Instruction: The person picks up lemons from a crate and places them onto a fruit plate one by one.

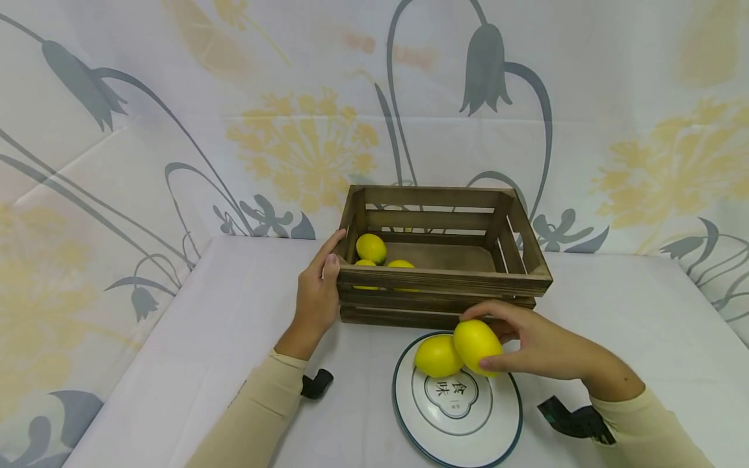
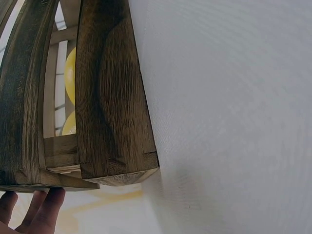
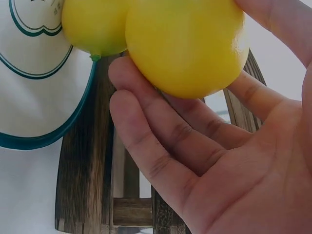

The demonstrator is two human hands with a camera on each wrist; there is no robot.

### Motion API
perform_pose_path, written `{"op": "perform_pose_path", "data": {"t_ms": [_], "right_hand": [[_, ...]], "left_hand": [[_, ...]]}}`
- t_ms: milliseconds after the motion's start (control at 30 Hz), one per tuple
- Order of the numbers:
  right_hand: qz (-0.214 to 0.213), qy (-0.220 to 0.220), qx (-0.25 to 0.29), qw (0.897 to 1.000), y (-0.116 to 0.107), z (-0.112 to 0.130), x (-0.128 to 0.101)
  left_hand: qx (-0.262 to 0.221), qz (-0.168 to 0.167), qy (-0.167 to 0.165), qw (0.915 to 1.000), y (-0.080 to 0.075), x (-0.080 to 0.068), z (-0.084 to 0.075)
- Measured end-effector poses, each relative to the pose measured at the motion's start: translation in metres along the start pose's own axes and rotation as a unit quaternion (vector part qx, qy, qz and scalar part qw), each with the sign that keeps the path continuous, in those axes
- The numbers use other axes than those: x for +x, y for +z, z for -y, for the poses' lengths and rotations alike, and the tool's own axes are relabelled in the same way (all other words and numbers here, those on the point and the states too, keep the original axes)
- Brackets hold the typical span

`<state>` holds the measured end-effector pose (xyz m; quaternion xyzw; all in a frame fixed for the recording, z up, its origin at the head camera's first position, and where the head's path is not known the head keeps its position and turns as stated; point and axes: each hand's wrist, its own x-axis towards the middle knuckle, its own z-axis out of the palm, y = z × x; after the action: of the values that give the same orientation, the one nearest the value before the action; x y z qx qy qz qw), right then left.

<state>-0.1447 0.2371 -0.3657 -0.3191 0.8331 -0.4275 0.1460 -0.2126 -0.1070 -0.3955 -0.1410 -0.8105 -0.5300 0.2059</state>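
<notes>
Held lemon [image 1: 475, 344], head view: grasped between thumb and fingers of the right hand [image 1: 532, 341], over the plate, just in front of the crate.
Second lemon [image 1: 435, 356], head view: on the plate, partly overlapped by the held one; contact cannot be told.
Plate [image 1: 430, 419], head view: round, white and glossy, dark-rimmed, with printed characters, on the white tabletop [image 1: 246, 292].
Crate [image 1: 445, 279], head view: rectangular, slatted brown wood; three lemons [image 1: 371, 249] at its left end.
Left hand [image 1: 316, 296], head view: unclenched, touching the crate's left end.
Slats [image 2: 117, 97], left wrist view: dark, streaked grain; yellow fruit visible through the gap; fingertips against the end.
Green tip [image 3: 95, 57], right wrist view: on the second lemon, unseen from the head; held lemon smooth, rounded, fingers curved beneath.
</notes>
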Motion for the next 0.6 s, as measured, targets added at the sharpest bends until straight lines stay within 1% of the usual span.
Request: {"op": "perform_pose_path", "data": {"t_ms": [200,433,600], "right_hand": [[0.007,0.013,0.001,1.0,-0.0004,0.0006,0.0001],[0.029,0.055,0.025,0.998,-0.0004,0.0005,-0.0002],[0.037,0.06,0.029,0.997,-0.0005,-0.0006,0.0001]], "left_hand": [[-0.002,0.0,0.007,1.0,-0.0006,0.0002,0.0006],[-0.008,0.001,0.008,0.9999,0.0002,0.0,0.0013],[-0.009,-0.001,0.007,0.9999,0.0007,0.0003,0.002]]}}
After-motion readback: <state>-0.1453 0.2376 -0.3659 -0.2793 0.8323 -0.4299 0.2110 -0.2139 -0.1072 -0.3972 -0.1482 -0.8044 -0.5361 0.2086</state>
